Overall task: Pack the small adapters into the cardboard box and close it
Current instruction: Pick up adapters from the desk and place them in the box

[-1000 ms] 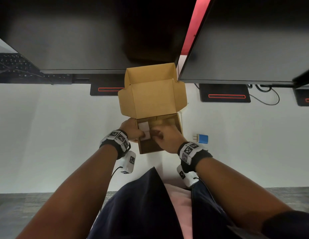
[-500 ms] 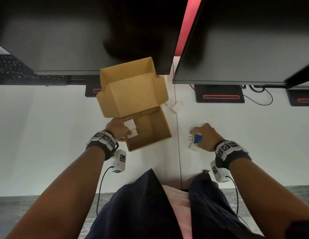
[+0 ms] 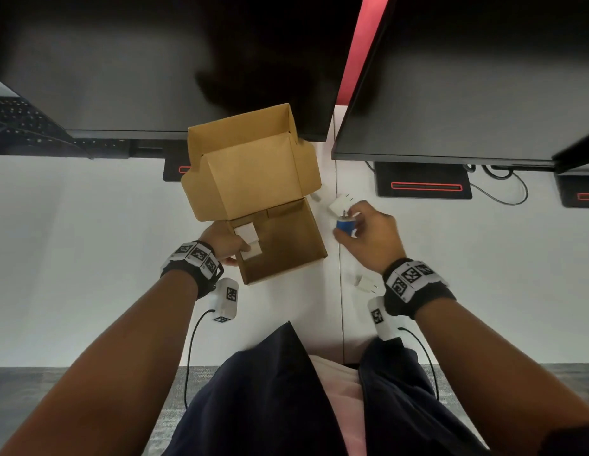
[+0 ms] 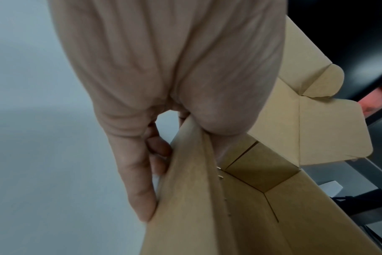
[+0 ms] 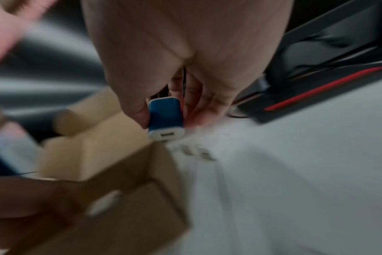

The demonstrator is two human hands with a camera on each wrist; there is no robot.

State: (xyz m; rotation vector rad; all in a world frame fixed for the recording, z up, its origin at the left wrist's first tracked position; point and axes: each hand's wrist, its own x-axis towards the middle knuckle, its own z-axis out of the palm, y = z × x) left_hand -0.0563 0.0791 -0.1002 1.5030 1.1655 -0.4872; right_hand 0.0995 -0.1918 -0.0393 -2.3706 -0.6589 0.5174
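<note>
An open cardboard box (image 3: 286, 248) stands on the white desk, its lid (image 3: 253, 179) raised at the back. Two white adapters (image 3: 248, 240) lie inside along its left wall. My left hand (image 3: 224, 243) grips that left wall (image 4: 185, 172), thumb inside, fingers (image 4: 142, 189) outside. My right hand (image 3: 368, 235) pinches a blue adapter (image 3: 345, 224) (image 5: 165, 117) just right of the box, above the desk. A white adapter (image 3: 340, 204) lies beyond that hand and another white adapter (image 3: 365, 283) near the right wrist.
Two dark monitors (image 3: 467, 77) overhang the back of the desk, with black stands (image 3: 423, 184) and a cable (image 3: 510, 192) beneath. A keyboard (image 3: 13, 120) sits far left. The desk's front edge runs by my lap.
My right hand left the box, went right to the blue adapter, picked it up and now carries it back toward the box. The box shifted left; my left hand keeps hold of its wall.
</note>
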